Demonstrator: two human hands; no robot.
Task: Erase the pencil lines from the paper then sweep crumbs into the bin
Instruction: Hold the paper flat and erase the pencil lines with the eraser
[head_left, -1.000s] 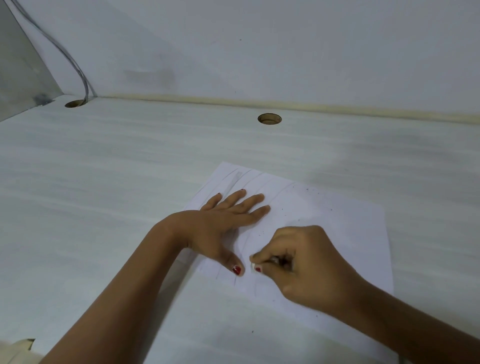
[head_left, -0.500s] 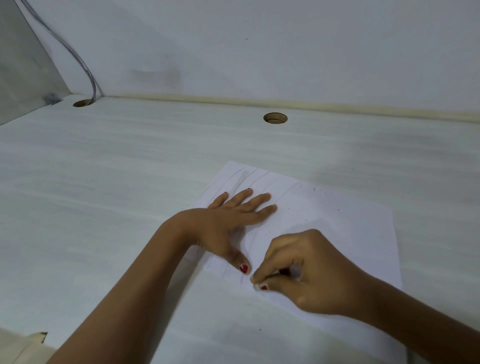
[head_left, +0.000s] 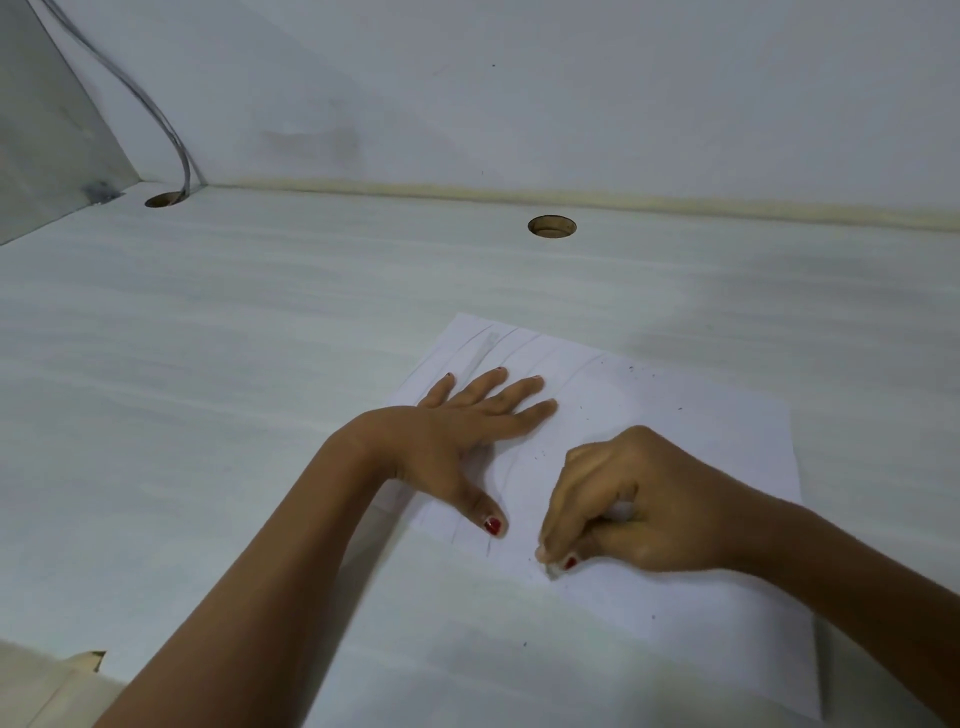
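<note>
Dragged nearer and slightly rightward over the last second: right hand (head_left: 649, 509), now low on the sheet just past the left thumb, with the left hand (head_left: 457, 441) kept planted as before. Working on a pale woodgrain bench (head_left: 260, 389) with round cable holes (head_left: 551, 227) near the back wall. Lying skewed across that bench, a white paper (head_left: 701, 441), pinned flat under the left hand's straight, spread fingers, so no grip closed there. Clamped on a small white eraser (head_left: 551, 572), the right hand's curled grip, tip pressed to the sheet close to its near-left edge. Showing as faint grey strokes between and beside the hands and up at the far corner, pencil lines (head_left: 511, 467), so erasing judged only partway done. Scattered over the sheet's far right part, dark crumbs (head_left: 631, 369). Reads as one stroke just run down a line toward the near edge; more strokes likely needed before any sweeping. No bin anywhere in view.
</note>
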